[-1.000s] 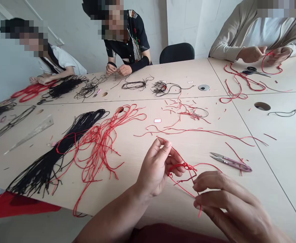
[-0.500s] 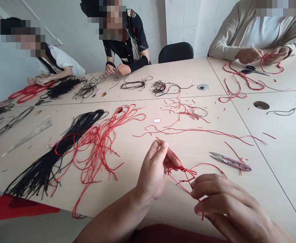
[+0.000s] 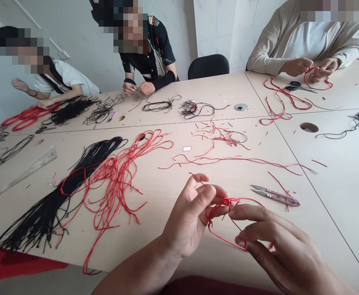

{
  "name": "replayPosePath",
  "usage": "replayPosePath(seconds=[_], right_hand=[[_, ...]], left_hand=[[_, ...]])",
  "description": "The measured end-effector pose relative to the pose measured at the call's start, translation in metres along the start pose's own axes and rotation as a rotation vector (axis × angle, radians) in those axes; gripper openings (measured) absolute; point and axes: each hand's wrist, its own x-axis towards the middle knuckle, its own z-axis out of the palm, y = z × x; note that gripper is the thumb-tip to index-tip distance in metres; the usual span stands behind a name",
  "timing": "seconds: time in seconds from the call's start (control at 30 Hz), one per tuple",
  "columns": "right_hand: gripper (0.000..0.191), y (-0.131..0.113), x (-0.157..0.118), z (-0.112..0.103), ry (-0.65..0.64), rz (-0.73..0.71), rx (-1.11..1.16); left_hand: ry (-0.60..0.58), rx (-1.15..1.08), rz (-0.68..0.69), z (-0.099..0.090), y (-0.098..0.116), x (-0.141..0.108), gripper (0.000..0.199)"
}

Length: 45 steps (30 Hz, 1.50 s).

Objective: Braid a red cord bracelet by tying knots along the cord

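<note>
My left hand [image 3: 188, 217] pinches a knotted red cord [image 3: 225, 203] between thumb and fingers. My right hand [image 3: 274, 241] holds a loop of the same cord, which hangs between my two hands. The knot sits just beyond my left fingertips, and a short cord end sticks out past them to the upper left. Pink-handled thread snips [image 3: 276, 196] lie on the table to the upper left of my right hand, not touched by it.
A tangled pile of red cords [image 3: 114, 180] and a long black cord bundle [image 3: 44, 213] lie to my left. Red offcuts and strands are scattered ahead. Several co-workers sit around the joined tables, working with cords. A transparent triangular ruler [image 3: 28, 172] lies far left.
My hands have come closer together, and my right hand has risen toward the knot. The cord loop now hangs lower between them. The view has shifted slightly, and the far-left person has raised a hand.
</note>
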Motion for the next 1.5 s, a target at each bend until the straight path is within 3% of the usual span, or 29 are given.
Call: replayPosePath(seconds=[0.1, 0.27, 0.7, 1.0, 1.17, 1.5], right_hand=[[0.02, -0.001, 0.004, 0.0, 0.045, 0.013, -0.032], [0.018, -0.001, 0.002, 0.001, 0.083, 0.008, -0.055], [0.018, -0.002, -0.001, 0.005, 0.121, 0.018, -0.093], [0.019, -0.003, 0.002, 0.005, 0.067, 0.0, -0.082], [0.018, -0.004, 0.002, 0.004, 0.1, -0.013, -0.076], [0.02, -0.005, 0.009, 0.004, 0.02, -0.123, 0.135]], left_hand=[[-0.044, -0.005, -0.034, -0.003, -0.001, -0.001, 0.035], [-0.036, 0.026, 0.024, -0.004, -0.005, 0.002, 0.017], [0.029, 0.129, 0.228, -0.002, -0.008, 0.001, 0.018], [-0.016, 0.276, 0.359, -0.009, -0.015, 0.002, 0.008], [0.005, 0.233, 0.325, -0.01, -0.015, 0.003, 0.009], [0.063, 0.272, 0.308, -0.008, -0.011, 0.002, 0.011]])
